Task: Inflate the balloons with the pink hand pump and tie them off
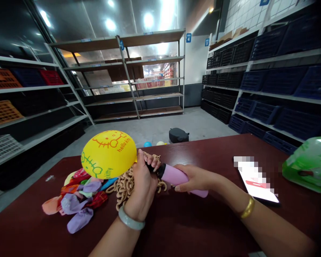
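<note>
A yellow inflated balloon [109, 154] with red and green cartoon prints sits at the left of my left hand [147, 169]. That hand is closed around the balloon's neck and the black nozzle end of a pink hand pump [173, 175]; its fingers hide the exact join. My right hand [192, 177] is wrapped around the pump's pink body, which slants down to the right. Behind and below my left hand lies a heap of tan curled pieces [125, 185]. Several limp, uninflated balloons [76, 203] in mixed colours are piled left of it.
On the dark red table [192, 228], a lit phone [256, 182] and a green plastic pack [307, 167] lie to the right. A dark grey object [178, 135] and small balls are past the far edge. Shelves [157, 96] and crates [259, 110] surround the room.
</note>
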The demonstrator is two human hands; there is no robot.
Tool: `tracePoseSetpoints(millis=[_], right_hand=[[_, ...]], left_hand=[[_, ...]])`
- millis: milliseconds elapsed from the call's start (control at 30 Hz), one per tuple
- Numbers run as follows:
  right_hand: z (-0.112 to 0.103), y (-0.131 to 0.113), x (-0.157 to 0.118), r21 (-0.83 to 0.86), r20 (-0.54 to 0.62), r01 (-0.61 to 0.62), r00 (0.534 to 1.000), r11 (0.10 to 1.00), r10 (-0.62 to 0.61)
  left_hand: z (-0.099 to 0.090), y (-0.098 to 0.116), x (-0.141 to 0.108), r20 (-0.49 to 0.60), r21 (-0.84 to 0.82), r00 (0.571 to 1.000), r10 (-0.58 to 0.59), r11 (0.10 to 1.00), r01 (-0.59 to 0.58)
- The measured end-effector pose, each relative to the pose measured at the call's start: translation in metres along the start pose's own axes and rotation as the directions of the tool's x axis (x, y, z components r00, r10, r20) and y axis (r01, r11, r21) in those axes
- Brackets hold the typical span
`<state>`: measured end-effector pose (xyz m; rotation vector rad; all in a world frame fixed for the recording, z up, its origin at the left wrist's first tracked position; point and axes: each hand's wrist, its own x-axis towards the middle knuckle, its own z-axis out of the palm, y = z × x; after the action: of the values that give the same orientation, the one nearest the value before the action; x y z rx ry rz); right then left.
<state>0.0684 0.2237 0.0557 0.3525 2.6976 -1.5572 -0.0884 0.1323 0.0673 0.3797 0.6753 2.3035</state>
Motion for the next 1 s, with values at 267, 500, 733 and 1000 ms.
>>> tracePoseSetpoints(millis=[267,500,733,1000], right_hand=[[-0.008,-0.002,-0.004,0.131,0.113,-0.085,0.991,0.988,0.07],[-0.032,0.003,-0.017,0.046,0.149,-0.08,0.986,0.996,0.073],[-0.024,-0.002,-0.016,-0.03,0.055,-0.004,0.998,1.0,0.005],[-0.004,-0.004,-0.004,-0.286,-0.093,0.025,0.994,0.958,-0.054]], left_hand=[[-0.032,0.046,0.04,-0.025,-0.051,0.998,-0.056,0.997,0.055],[-0.053,0.083,0.06,0.06,-0.085,0.99,0.125,0.989,-0.12],[-0.02,0.04,0.027,0.019,-0.097,0.998,0.065,0.993,-0.063],[0.002,0.0,-0.003,-0.006,0.004,1.0,0.014,1.0,-0.014]])
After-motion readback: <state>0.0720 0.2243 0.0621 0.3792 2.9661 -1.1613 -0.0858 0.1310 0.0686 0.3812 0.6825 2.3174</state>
